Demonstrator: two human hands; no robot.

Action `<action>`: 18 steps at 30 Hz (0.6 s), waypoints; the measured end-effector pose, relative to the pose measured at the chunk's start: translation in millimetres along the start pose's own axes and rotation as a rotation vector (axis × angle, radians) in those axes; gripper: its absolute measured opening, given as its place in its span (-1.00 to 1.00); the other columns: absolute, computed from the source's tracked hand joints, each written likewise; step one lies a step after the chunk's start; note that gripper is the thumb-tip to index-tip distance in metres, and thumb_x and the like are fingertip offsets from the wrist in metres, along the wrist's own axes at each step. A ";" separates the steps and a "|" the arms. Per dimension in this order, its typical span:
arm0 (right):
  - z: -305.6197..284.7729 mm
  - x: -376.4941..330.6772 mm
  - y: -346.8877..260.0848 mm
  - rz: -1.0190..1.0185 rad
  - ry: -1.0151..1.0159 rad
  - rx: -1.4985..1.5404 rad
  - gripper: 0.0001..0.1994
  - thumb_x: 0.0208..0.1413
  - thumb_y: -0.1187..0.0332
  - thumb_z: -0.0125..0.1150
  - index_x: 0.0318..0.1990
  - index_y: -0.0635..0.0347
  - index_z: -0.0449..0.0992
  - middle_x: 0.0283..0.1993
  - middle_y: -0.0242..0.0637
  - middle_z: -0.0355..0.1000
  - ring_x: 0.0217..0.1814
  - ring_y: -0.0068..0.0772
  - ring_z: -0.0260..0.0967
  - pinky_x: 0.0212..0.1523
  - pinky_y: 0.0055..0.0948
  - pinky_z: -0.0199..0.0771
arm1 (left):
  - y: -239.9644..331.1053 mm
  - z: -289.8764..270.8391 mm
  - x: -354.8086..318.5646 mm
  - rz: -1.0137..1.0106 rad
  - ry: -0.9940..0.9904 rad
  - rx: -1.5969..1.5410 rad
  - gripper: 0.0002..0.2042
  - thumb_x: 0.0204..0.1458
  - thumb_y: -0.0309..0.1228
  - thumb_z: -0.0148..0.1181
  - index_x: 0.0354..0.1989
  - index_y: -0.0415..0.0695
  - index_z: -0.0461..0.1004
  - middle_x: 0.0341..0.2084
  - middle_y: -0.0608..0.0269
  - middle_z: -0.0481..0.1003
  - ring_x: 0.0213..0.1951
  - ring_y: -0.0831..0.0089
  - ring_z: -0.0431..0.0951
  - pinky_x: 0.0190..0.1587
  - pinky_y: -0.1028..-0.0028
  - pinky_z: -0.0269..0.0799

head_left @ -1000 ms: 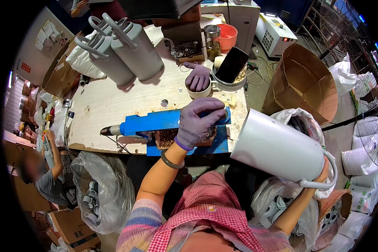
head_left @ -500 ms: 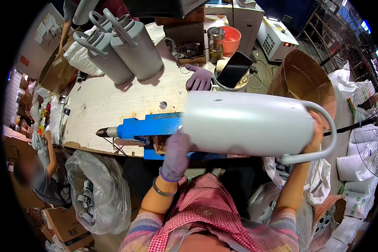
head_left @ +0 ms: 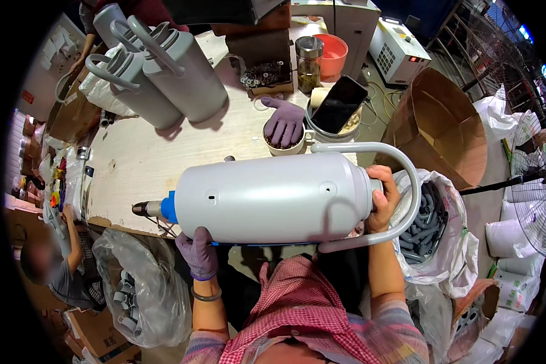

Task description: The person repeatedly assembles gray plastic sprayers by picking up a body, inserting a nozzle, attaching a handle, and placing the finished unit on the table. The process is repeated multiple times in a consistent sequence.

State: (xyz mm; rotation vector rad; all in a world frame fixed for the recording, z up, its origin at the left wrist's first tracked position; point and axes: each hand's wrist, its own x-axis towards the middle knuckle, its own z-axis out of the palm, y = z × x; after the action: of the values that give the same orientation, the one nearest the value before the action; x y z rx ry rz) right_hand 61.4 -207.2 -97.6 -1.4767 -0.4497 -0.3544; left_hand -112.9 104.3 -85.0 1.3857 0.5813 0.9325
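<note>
Since the previous frame the gray handled jug (head_left: 267, 200) has swung left and now lies lengthwise across the frame's center, hiding most of the blue bench fixture (head_left: 172, 207). The bare right hand (head_left: 382, 197) clasps its neck inside the looped handle; the gloved left hand (head_left: 199, 253) has its thumb against the base end, but whether its fingers grip, I cannot tell. The step looks like positioning the jug at the fixture; the next move probably calls for lining up its upward-facing slot (head_left: 211, 197) and round hole (head_left: 327, 189).
</note>
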 end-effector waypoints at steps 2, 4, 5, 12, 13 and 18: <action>-0.6 -0.9 3.8 -0.007 0.023 0.031 -0.54 0.01 0.09 0.07 -0.16 0.39 0.50 -0.11 -0.07 0.40 -0.03 -0.25 0.34 0.07 -0.33 0.28 | 2.7 -21.1 9.9 -0.035 -0.270 0.069 -0.67 0.16 -0.15 0.25 -0.25 -0.22 0.41 -0.35 0.32 0.50 -0.32 0.60 0.48 -0.28 0.55 0.39; -0.1 0.3 10.9 -0.033 0.036 0.059 -0.53 0.01 0.08 0.08 -0.15 0.39 0.50 -0.11 -0.06 0.40 -0.02 -0.23 0.34 0.08 -0.30 0.29 | -3.7 -29.7 10.9 -0.036 -0.340 0.055 -0.65 0.17 -0.16 0.24 -0.18 -0.22 0.37 -0.28 0.29 0.49 -0.26 0.57 0.49 -0.23 0.53 0.41; -0.6 0.3 15.2 -0.051 0.040 0.066 -0.52 0.00 0.07 0.08 -0.15 0.39 0.50 -0.11 -0.05 0.41 -0.02 -0.22 0.34 0.08 -0.29 0.29 | -7.1 -29.2 9.6 -0.028 -0.314 0.033 -0.65 0.18 -0.16 0.22 -0.17 -0.22 0.35 -0.26 0.28 0.49 -0.26 0.56 0.49 -0.24 0.53 0.41; -1.5 1.3 22.0 -0.078 0.037 0.093 -0.54 -0.02 0.10 0.09 -0.14 0.39 0.49 -0.12 -0.03 0.41 -0.01 -0.18 0.35 0.10 -0.24 0.30 | -24.8 -36.4 4.5 0.000 -0.226 0.014 -0.64 0.21 -0.15 0.17 -0.13 -0.19 0.25 -0.21 0.24 0.45 -0.22 0.54 0.47 -0.23 0.53 0.42; -1.4 1.6 21.7 -0.079 0.037 0.089 -0.54 -0.02 0.11 0.09 -0.14 0.39 0.49 -0.12 -0.03 0.41 -0.02 -0.17 0.35 0.09 -0.23 0.31 | -24.5 -31.8 4.3 0.003 -0.187 -0.022 -0.64 0.21 -0.14 0.17 -0.14 -0.19 0.26 -0.22 0.25 0.45 -0.22 0.54 0.47 -0.22 0.53 0.42; 0.7 3.8 16.1 -0.085 0.033 0.066 -0.56 -0.02 0.13 0.09 -0.15 0.39 0.48 -0.12 -0.04 0.41 -0.03 -0.16 0.35 0.08 -0.23 0.32 | -9.7 -11.8 4.5 0.002 -0.078 0.014 -0.69 0.12 -0.21 0.26 -0.32 -0.20 0.34 -0.43 0.31 0.45 -0.39 0.58 0.43 -0.32 0.55 0.37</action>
State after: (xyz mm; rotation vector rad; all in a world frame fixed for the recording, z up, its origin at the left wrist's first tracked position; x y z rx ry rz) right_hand 72.6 -205.3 -109.7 -1.3881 -0.4937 -0.4267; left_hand -118.1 115.3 -95.3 1.4286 0.5282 0.8735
